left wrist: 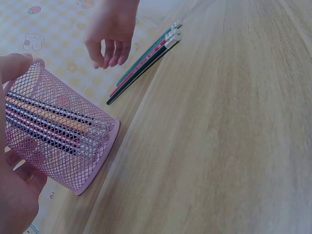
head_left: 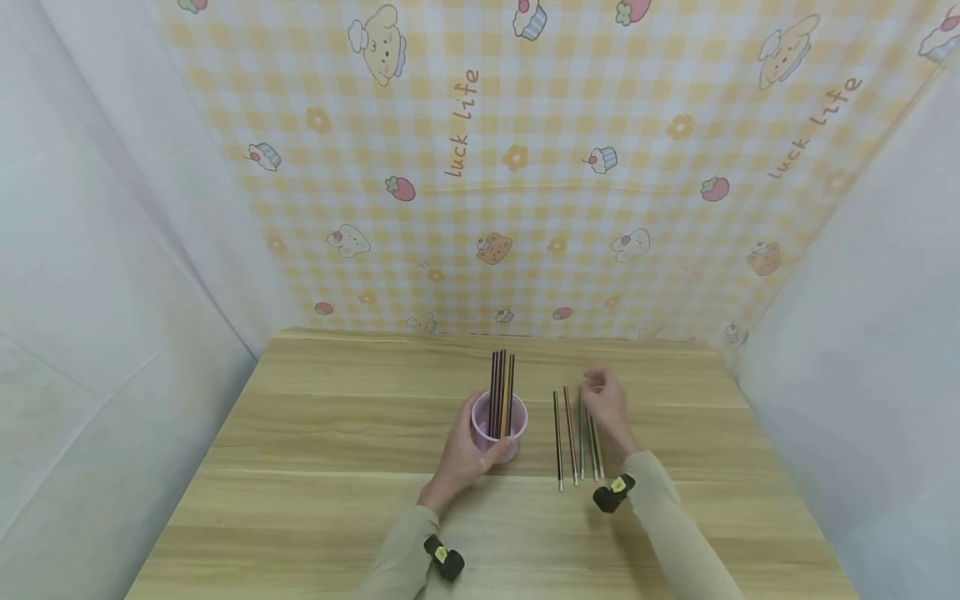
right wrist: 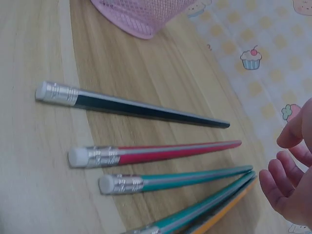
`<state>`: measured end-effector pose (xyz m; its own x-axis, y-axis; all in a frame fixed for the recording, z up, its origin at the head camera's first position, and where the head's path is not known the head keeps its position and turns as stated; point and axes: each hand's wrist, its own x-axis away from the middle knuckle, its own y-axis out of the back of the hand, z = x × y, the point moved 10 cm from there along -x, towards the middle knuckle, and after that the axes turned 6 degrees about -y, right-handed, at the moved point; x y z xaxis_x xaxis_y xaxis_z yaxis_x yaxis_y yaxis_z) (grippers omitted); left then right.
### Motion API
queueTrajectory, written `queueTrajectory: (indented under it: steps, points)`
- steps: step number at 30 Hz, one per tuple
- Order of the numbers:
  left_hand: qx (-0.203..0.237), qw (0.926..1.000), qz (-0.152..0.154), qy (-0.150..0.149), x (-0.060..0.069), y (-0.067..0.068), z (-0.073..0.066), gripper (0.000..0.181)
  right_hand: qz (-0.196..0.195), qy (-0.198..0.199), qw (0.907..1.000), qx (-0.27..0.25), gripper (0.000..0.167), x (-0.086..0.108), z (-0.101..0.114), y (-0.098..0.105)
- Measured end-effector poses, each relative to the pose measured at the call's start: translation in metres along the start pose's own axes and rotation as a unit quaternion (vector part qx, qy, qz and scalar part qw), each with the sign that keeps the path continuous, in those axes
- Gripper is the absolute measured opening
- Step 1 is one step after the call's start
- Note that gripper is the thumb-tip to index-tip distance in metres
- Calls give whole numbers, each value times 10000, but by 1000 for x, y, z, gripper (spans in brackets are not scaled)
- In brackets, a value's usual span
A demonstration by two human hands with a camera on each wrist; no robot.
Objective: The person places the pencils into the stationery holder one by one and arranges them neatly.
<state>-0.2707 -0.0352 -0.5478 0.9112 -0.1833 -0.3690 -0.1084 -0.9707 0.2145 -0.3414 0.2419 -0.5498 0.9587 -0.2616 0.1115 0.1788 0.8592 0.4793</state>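
Observation:
My left hand (head_left: pixel 459 457) grips a pink mesh pencil cup (left wrist: pixel 61 87) from its left side, thumb across the near side. Inside it stands a bunch of dark and orange pencils (head_left: pixel 502 383), eraser ends down. To the right of the cup several pencils lie on the table, erasers toward me: a black pencil (right wrist: pixel 146 108), a red pencil (right wrist: pixel 180 150), a teal pencil (right wrist: pixel 195 179), another teal pencil (right wrist: pixel 195 208) and an orange pencil (right wrist: pixel 228 206). Over their far ends hovers my right hand (head_left: pixel 606 404), fingers loosely bent, thumb apart, nothing visible between them.
The wooden table (head_left: pixel 315 442) ends at the back against a yellow checked cloth (head_left: pixel 555 200) with cartoon prints. White sheets hang at the left (head_left: pixel 112 292) and at the right (head_left: pixel 847 333).

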Motion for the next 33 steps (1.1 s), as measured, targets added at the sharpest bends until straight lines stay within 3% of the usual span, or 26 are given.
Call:
queueTrajectory:
  steps: [18,33]
  points:
    - [5,9998,65,197,0,1,3,92,40,-77,9990,431,44,-1,-21,4]
    - [126,9999,42,-39,0,0,-4,89,-135,-227,9958,872,48,0,-26,6]
